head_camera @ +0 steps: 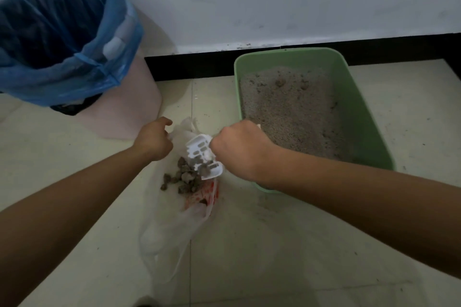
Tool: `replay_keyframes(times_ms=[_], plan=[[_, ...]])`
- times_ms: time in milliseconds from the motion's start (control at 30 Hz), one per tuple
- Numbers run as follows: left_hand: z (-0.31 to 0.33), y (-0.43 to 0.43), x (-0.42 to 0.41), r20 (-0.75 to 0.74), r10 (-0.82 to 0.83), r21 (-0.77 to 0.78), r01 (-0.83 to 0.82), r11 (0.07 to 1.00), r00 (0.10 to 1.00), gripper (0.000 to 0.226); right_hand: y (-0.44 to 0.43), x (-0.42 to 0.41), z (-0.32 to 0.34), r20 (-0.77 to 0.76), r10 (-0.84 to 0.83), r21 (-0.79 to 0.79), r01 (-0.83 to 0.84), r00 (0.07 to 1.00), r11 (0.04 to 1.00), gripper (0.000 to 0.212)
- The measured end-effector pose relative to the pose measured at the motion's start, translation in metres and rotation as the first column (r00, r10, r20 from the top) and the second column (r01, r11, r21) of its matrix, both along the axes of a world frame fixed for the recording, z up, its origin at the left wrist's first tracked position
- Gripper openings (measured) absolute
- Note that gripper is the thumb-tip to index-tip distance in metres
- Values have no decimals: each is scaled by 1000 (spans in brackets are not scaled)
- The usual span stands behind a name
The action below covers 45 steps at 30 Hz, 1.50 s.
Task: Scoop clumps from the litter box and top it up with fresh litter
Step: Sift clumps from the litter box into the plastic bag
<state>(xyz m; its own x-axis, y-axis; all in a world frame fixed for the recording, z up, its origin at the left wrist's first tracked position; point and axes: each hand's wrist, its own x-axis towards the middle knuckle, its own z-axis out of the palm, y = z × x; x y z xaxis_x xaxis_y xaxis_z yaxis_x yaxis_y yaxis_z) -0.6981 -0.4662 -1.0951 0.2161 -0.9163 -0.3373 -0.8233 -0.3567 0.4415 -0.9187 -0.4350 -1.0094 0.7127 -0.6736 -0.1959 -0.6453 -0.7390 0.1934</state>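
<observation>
Tipping clumps [184, 178] out, gripped the white slotted scoop [203, 154] in the right hand [239, 149], mouth down over the plastic bag [172, 232]; pinched the bag's edge with the left hand [154, 139] to hold it open, just beside the green litter box [359, 112]

Both bare arms reach forward — left grip [154, 139] pinches the bag [172, 227], right grip [239, 149] fisted round the scoop [197, 143]

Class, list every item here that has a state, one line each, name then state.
Scoop: tilted, spilling clumps.
Right grip: curled round scoop.
Left grip: holds plastic bag by its edge.
Plastic bag: lying on floor, clumps heaped on it.
Litter box: uncovered, partly filled with litter.
Bin: open, lined in blue.
</observation>
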Motion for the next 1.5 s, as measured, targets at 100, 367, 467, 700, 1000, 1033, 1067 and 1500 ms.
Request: replay_keyframes(times_ms=[100,367,467,700,1000,1033,1067,1500], plan=[[-1,0,4,-70,55,18,-54,998,996,58,3,8,-4,-23,66,-15,-66,998,998,28],[-1,0,7,-130,85,36,-81,996,988,51,-6,-11,-19,144,11,-2,-11,990,1000,16],[2,-1,0,-98,64,42,-60,997,993,52,-16,-30,-15,324,-153,93,130,934,987,31],[12,-13,-44,-29,-36,-318,25,948,999,42,-66,-113,-18,438,-494,31,536,751,843,35],[3,-59,-135,-301,23,-153,-72,986,953,61,-113,-194,-30,99,-714,-276,708,693,649,26],[1,-65,-143,-309,31,-148,-80,986,951,61,-114,-198,-31,52,-720,-321,694,692,644,25],[-1,-72,-151,-311,34,-144,-83,986,950,62,-116,-200,-32,19,-721,-359,678,693,642,25],[-27,-83,-179,-291,36,-326,-135,936,956,31,-123,-223,-45,-116,-731,-409,639,672,652,40]])
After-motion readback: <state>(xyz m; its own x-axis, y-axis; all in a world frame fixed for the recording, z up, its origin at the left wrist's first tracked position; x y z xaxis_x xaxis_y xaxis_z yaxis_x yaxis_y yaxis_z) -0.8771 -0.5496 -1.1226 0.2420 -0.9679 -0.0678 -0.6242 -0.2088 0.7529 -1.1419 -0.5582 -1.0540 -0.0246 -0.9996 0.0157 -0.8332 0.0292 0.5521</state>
